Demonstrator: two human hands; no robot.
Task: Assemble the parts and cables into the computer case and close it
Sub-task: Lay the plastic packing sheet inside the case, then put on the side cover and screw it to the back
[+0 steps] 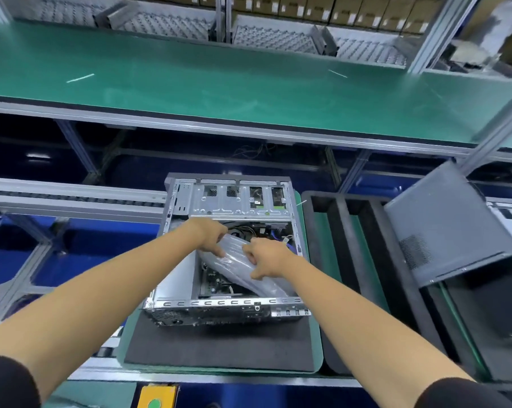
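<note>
At centre frame the case lies open on a dark foam pad, its drive cage at the top and the board showing inside. Both hands are down in it: the left hand pinches the upper end of a clear plastic bag, and the right hand curls its fingers round the bag's middle. I can't tell what the bag holds. The side panel leans off to the right, well apart from the case, so closing is not yet done; I'd judge the job roughly midway.
</note>
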